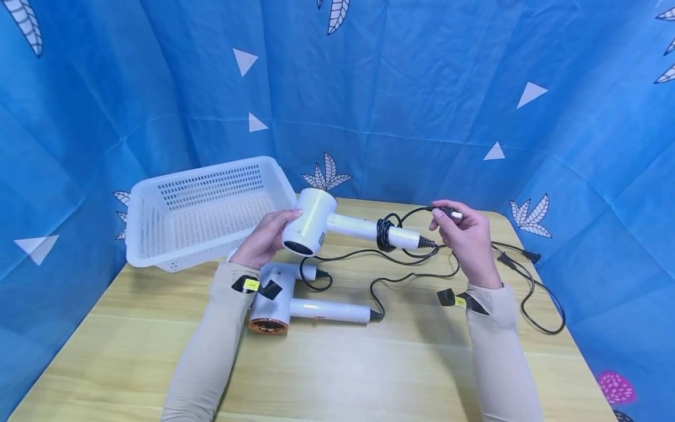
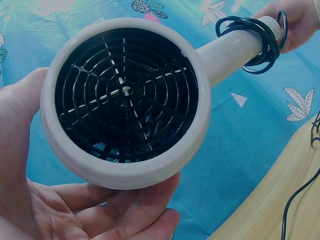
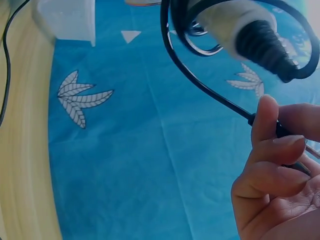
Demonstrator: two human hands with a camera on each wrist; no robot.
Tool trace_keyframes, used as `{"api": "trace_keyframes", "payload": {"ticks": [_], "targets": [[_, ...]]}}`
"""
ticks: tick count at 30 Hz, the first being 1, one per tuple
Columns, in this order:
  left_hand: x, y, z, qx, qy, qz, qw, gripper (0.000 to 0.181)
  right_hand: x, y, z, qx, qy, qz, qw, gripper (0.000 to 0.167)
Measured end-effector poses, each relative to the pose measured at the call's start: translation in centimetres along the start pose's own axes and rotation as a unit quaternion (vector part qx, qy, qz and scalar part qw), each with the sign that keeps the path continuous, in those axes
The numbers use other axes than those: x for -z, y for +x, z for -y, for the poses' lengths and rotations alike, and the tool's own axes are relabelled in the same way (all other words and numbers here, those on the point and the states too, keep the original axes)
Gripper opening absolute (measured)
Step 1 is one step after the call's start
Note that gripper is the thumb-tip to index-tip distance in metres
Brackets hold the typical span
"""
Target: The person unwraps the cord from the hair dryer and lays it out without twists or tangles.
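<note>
A white hair dryer (image 1: 312, 221) is raised over the table, its head in the grip of my left hand (image 1: 265, 239). The left wrist view shows its round black grille (image 2: 125, 95), with thumb and fingers around the white rim. Black cord (image 1: 384, 234) is wound in several turns about the handle. From there the cord runs to its plug (image 1: 449, 212), which my right hand (image 1: 468, 239) pinches between thumb and fingers. In the right wrist view, the fingers partly cover the plug. Below lies another white hair dryer (image 1: 329, 310) with an orange rim.
A white perforated basket (image 1: 136, 223) stands at the back left. Another white handle (image 1: 296, 271) lies behind the orange-rimmed dryer, partly hidden. Loose black cords cross the wooden table (image 1: 369, 375), with two plugs (image 1: 507, 261) at the right. A blue patterned curtain (image 1: 422, 88) surrounds the table.
</note>
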State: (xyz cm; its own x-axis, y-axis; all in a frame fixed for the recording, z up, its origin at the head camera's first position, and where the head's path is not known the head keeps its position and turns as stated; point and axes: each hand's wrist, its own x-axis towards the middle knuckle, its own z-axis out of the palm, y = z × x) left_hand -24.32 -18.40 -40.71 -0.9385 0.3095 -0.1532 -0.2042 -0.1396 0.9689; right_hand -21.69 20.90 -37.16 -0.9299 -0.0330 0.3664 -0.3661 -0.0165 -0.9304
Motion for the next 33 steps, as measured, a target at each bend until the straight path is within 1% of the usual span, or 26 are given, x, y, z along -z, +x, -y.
{"api": "trace_keyframes", "payload": {"ticks": [3,7,10,16,18,20,23,24,25,26,28,29,31,33], "targets": [[0.0,0.0,0.0,0.002,-0.003,-0.003,1.0,0.054,0.1,0.2,-0.6,-0.012,-0.006,0.003,0.9999,0.029],[0.1,0.0,0.0,0.003,-0.009,-0.005,0.9999,0.057,0.0,0.4,-1.1,-0.032,-0.022,0.008,0.9992,0.02],[0.2,0.1,0.0,0.002,-0.012,-0.005,0.9999,0.06,-0.1,0.5,-1.6,-0.043,-0.044,0.011,0.9981,0.017],[0.3,0.0,-0.1,0.005,-0.02,-0.011,0.9997,0.063,-0.4,0.7,-2.7,-0.057,-0.086,0.022,0.9944,0.031],[0.4,0.0,-0.1,0.009,-0.022,-0.016,0.9996,0.064,-0.4,0.7,-2.9,-0.061,-0.106,0.03,0.9921,0.029],[0.4,-0.1,-0.2,0.011,-0.02,-0.021,0.9995,0.065,-0.5,0.7,-3.2,-0.063,-0.132,0.039,0.9885,0.028],[0.5,-0.1,-0.2,0.012,-0.017,-0.027,0.9994,0.066,-0.6,0.7,-3.4,-0.07,-0.169,0.051,0.9817,0.044],[0.5,-0.1,-0.3,0.012,-0.017,-0.028,0.9994,0.066,-0.6,0.7,-3.5,-0.076,-0.174,0.056,0.9802,0.046],[0.5,-0.1,-0.3,0.011,-0.017,-0.03,0.9993,0.066,-0.7,0.7,-3.5,-0.083,-0.181,0.061,0.9782,0.043],[0.5,-0.1,-0.3,0.01,-0.02,-0.032,0.9992,0.066,-0.7,0.7,-3.6,-0.089,-0.19,0.067,0.9755,0.036],[0.6,-0.2,-0.3,0.008,-0.027,-0.036,0.999,0.065,-0.9,0.7,-3.9,-0.093,-0.216,0.084,0.9683,0.024],[0.6,-0.2,-0.3,0.006,-0.031,-0.037,0.9988,0.064,-1.0,0.6,-4.0,-0.093,-0.23,0.096,0.964,0.021],[0.6,-0.1,-0.3,0.002,-0.035,-0.039,0.9986,0.063,-1.3,0.6,-4.3,-0.084,-0.255,0.123,0.9555,0.019],[0.6,-0.1,-0.3,-0.001,-0.037,-0.041,0.9985,0.062,-1.7,0.5,-4.6,-0.065,-0.271,0.155,0.9478,0.021]]}}
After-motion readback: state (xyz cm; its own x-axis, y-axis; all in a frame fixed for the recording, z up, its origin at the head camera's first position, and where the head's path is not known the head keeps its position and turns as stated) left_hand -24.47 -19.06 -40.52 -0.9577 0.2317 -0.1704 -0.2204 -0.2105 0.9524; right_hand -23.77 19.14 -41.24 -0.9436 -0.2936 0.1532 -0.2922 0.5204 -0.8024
